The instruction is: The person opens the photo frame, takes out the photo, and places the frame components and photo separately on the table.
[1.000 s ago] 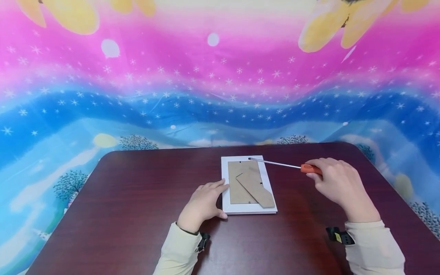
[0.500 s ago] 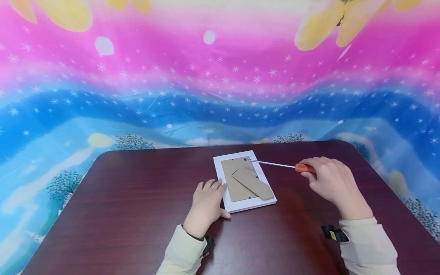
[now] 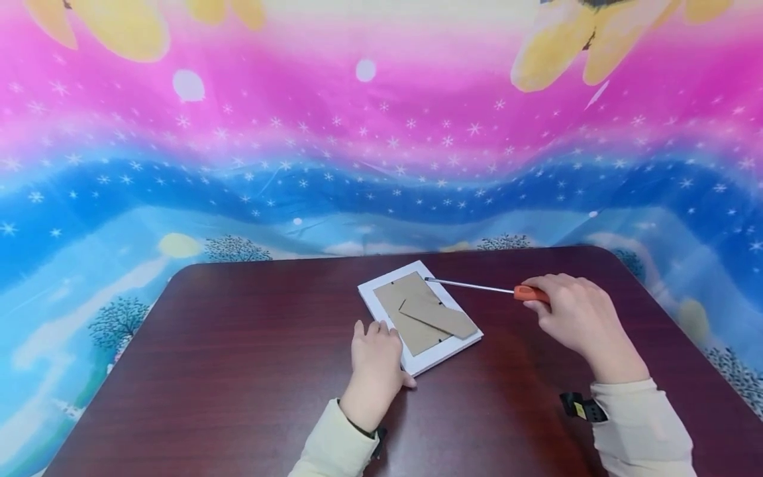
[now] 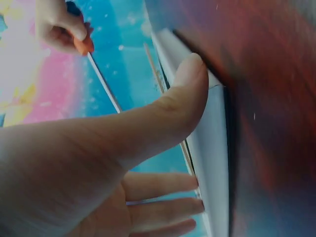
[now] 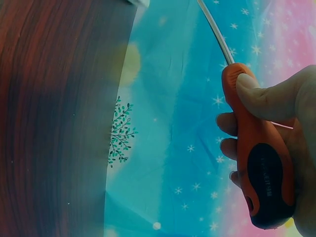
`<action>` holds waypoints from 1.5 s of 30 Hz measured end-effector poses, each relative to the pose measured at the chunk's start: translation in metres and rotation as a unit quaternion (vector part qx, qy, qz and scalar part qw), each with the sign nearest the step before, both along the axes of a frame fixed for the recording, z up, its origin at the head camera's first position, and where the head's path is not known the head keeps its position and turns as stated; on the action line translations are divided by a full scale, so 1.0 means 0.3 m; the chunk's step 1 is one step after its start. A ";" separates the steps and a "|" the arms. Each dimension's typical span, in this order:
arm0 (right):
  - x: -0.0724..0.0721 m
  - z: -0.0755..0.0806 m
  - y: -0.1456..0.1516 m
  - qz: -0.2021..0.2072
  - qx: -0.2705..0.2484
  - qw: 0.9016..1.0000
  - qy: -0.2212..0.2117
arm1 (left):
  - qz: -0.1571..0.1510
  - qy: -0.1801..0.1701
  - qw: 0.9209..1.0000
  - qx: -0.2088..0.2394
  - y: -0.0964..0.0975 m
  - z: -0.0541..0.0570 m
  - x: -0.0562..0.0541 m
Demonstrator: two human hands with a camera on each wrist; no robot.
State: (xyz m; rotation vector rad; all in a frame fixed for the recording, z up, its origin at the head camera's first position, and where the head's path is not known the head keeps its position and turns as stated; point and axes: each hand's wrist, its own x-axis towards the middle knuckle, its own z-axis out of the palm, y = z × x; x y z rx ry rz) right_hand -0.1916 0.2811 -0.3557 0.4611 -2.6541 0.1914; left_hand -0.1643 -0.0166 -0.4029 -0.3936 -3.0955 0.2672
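Note:
A white picture frame (image 3: 371, 296) lies face down on the table, turned askew. Its brown backing board (image 3: 393, 298) faces up, with an angled easel leg (image 3: 441, 317) across it and small dark tabs along the board's edge. My left hand (image 3: 378, 371) touches the frame's near left corner, fingers along the left side and thumb at the near edge; those fingers look fairly straight in the left wrist view. My right hand (image 3: 575, 318) grips the orange and black handle of a screwdriver (image 5: 259, 143). The blade tip is by the frame's far right edge; contact cannot be told.
The dark reddish-brown table (image 3: 238, 371) has rounded far corners. Behind it hangs a colourful cloth backdrop (image 3: 357, 185) with snowflakes and trees. Black straps, the right one (image 3: 584, 407) plainest, circle both wrists by the pale sleeves.
The frame has turned counterclockwise, its far end swinging left. My left hand has followed round the near left corner. My right hand and the screwdriver have shifted slightly left.

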 end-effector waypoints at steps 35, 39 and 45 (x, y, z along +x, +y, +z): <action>-0.001 -0.015 -0.008 0.008 0.008 1.000 -0.001 | -0.078 -0.017 0.972 0.222 -0.186 -0.092 -0.120; -0.001 -0.014 -0.010 0.008 0.008 1.000 -0.002 | -0.084 0.018 0.973 0.215 -0.192 -0.090 -0.124; -0.001 -0.015 -0.014 0.010 0.010 1.000 -0.007 | -0.079 0.053 0.970 0.224 -0.189 -0.086 -0.128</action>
